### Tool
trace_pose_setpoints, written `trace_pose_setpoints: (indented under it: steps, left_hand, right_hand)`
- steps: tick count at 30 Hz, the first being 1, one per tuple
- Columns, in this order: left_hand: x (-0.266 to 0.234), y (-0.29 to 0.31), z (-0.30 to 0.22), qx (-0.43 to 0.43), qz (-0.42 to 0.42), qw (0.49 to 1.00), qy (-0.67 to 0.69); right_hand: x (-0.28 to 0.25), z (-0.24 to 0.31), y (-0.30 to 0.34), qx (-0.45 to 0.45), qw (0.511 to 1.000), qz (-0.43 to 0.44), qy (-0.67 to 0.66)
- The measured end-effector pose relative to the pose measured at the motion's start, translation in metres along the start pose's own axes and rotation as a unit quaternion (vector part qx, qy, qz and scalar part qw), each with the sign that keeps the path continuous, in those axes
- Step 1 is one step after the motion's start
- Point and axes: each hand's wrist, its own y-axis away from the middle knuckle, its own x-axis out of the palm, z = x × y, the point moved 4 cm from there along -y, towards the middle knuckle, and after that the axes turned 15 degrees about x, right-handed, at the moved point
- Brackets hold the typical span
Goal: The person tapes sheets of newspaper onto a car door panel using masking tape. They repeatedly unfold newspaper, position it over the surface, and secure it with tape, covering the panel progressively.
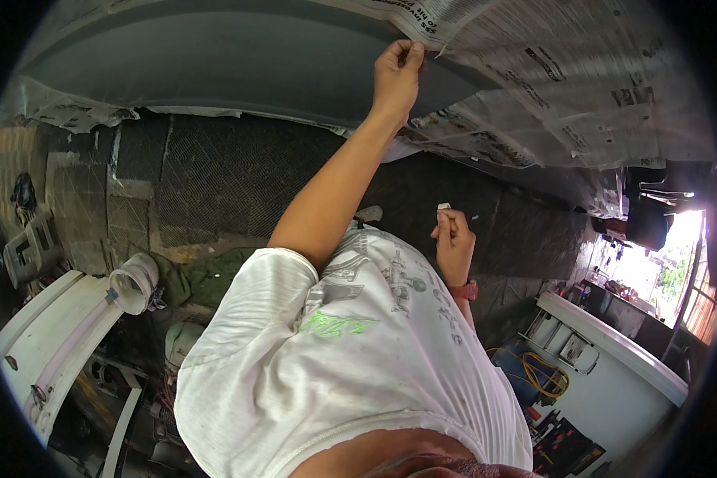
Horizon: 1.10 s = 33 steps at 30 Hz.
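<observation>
My left hand (398, 72) is stretched forward to a smooth dark grey panel (255, 60). Its fingers are pinched together at the border where printed newspaper (526, 84) covers the surface. A thin pale strip sticks out beside the fingertips; what they grip is too small to make out. Closer to my body, my right hand (454, 243), with a red wristwatch (464, 291) on the wrist, is closed on a small whitish piece (443, 207). Its kind cannot be told, as the fingers hide part of it.
Dark textured mats (215, 175) cover the floor below the panel. A white bucket (133, 284) stands behind on the left, near a long white panel (64, 334). Behind on the right are a white board (613, 350) and a coiled yellow hose (543, 376). Daylight enters at far right.
</observation>
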Motion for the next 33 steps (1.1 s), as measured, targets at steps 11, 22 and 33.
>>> trace_pose_setpoints:
  steps: [11,22,33]
  left_hand:
    - [0.024,0.016,-0.002,0.106,-0.027,0.994,0.021]
    - [0.018,0.003,0.008,0.090,-0.020,0.994,0.066]
    - [0.006,-0.008,-0.005,0.117,-0.018,0.992,-0.034]
  right_hand:
    - [0.003,-0.012,-0.006,-0.001,1.000,-0.002,-0.011]
    - [-0.003,-0.023,-0.009,0.033,0.998,-0.022,-0.044]
    - [-0.005,-0.039,-0.010,0.060,0.991,-0.041,-0.115]
